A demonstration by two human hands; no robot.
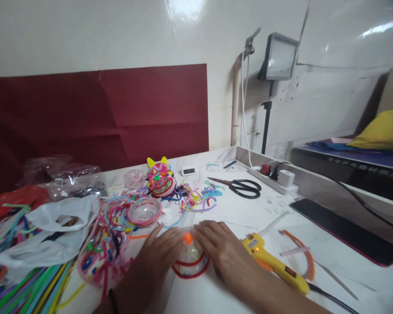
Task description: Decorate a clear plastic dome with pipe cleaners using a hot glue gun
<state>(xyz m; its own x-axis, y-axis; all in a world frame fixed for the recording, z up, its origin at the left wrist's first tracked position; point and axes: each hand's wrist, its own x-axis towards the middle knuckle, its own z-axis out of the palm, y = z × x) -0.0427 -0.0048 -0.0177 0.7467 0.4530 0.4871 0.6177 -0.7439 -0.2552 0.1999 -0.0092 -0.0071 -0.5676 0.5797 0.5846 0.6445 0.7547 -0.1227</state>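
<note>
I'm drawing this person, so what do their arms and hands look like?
They're two bare hands, without gloves. The left hand has a thin dark band around its wrist. The right hand shows no wristband. No sleeve shows on either forearm. It's too blurry to see the nails well.

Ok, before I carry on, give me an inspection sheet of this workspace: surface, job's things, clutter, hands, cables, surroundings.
Surface: white work surface, crowded at left, more open at right.
Job's things: clear dome with red trim and an orange piece; yellow glue gun lying to its right.
Clutter: colourful pipe cleaners and white plastic bag at left; black-handled scissors farther back.
Hands: left hand and right hand at either side of the dome; grip partly hidden.
Cables: black cord from the glue gun; black cable at right.
Surroundings: dark red sheet on the wall, lamp on a stand; co-workers: nothing seen.
</note>
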